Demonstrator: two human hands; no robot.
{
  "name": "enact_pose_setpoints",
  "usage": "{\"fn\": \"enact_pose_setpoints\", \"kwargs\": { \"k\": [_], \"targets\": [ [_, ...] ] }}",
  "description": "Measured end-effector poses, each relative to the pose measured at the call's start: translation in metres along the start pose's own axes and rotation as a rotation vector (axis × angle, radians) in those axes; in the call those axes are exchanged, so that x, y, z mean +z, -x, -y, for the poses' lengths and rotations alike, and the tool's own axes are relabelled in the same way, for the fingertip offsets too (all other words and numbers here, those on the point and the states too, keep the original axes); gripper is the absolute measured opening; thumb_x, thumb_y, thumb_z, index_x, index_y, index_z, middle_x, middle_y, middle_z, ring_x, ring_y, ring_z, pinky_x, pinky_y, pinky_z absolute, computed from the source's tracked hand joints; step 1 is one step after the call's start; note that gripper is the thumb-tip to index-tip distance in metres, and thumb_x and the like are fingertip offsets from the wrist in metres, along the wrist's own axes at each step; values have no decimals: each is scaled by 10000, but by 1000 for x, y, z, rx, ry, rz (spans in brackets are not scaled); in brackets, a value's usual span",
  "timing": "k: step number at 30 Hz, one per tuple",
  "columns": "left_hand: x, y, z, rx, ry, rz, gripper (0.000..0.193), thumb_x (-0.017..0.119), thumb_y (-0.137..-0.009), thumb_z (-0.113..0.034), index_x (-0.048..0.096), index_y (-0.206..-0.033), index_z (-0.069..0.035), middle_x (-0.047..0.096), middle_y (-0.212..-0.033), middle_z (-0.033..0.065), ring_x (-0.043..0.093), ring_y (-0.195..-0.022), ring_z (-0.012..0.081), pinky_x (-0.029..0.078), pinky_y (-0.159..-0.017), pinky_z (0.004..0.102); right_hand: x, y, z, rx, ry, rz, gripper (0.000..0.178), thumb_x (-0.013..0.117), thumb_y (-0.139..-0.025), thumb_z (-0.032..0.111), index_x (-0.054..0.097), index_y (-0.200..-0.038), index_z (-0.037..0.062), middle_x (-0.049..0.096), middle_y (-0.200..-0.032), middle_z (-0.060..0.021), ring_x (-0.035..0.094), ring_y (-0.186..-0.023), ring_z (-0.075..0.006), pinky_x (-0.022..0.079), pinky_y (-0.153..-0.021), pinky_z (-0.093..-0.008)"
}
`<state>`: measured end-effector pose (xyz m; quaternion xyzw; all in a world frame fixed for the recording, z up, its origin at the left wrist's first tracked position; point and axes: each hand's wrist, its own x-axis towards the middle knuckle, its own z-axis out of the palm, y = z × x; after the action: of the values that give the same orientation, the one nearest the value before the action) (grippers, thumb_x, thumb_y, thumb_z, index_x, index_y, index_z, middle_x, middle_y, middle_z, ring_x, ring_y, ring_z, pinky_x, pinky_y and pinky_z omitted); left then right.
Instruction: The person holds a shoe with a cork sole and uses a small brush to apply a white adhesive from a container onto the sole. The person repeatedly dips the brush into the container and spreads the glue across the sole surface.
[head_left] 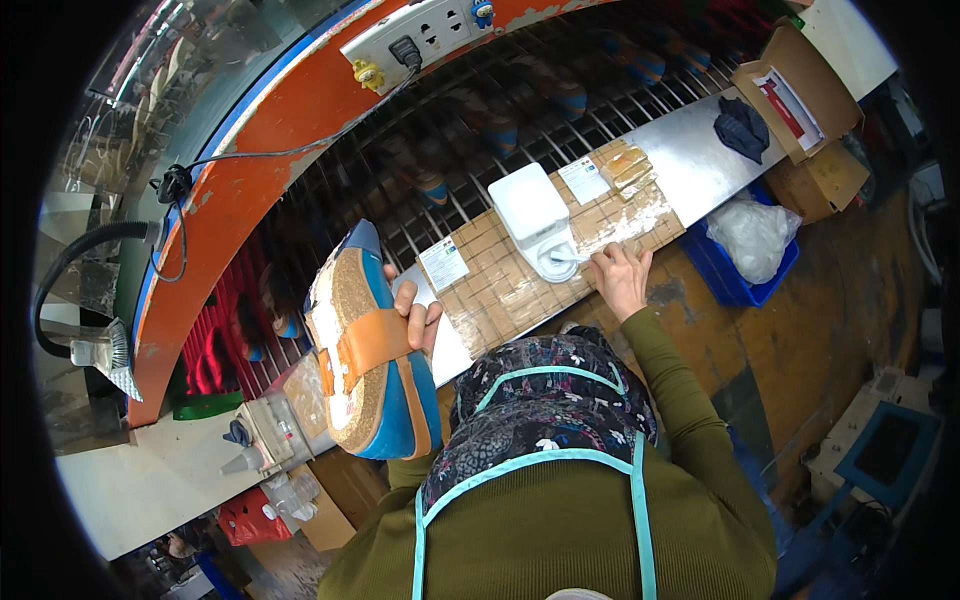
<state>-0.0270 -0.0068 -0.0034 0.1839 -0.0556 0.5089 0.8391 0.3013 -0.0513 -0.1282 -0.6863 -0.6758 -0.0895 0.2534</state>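
My left hand (pixel 418 318) grips a blue shoe (pixel 372 345) held sole-up, its cork-coloured sole and tan strap facing me. My right hand (pixel 620 278) reaches to the tiled bench (pixel 500 290) and holds a small white brush handle (pixel 568 257) dipped in a round white pot (pixel 556 264). A white box-shaped container (pixel 530 205) stands just behind the pot. I wear a green long-sleeved top and a dark patterned apron with teal trim.
A wire rack conveyor (pixel 520 110) behind the bench carries more blue shoes (pixel 500 130). A power strip (pixel 420 35) hangs on the orange frame. Right: cardboard box (pixel 795 95), dark cloth (pixel 742 128), blue crate with plastic bag (pixel 752 240). Left: glue bottle (pixel 245 455).
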Motion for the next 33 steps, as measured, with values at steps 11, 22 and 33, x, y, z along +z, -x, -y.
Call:
{"fn": "enact_pose_setpoints", "kwargs": {
  "k": [11,22,33],
  "targets": [
    [-21,22,-18,-22,-277,-387,1067,403,-800,-845,324,-1443,4,574,-1121,249,627,-817,356,527,-684,434,14,21,-30,716,-928,607,258,690,-896,301,717,-845,50,664,-673,-56,573,-562,-115,429,-550,-294],
    [13,-13,24,-6,-759,-429,802,490,-891,-663,467,-1350,-6,614,-1223,131,636,-1056,224,537,-903,371,-147,-83,97,-87,-633,-226,170,810,-738,134,772,-902,112,663,-803,14,582,-741,-136,302,-801,-314],
    [33,1,27,113,-1153,-344,723,692,-788,-547,593,-1167,61,655,-1069,120,625,-958,190,485,-870,312,-152,-92,133,-69,-747,-177,146,804,-764,200,767,-889,133,616,-779,40,542,-694,-93,273,-746,-314]
  ]
}}
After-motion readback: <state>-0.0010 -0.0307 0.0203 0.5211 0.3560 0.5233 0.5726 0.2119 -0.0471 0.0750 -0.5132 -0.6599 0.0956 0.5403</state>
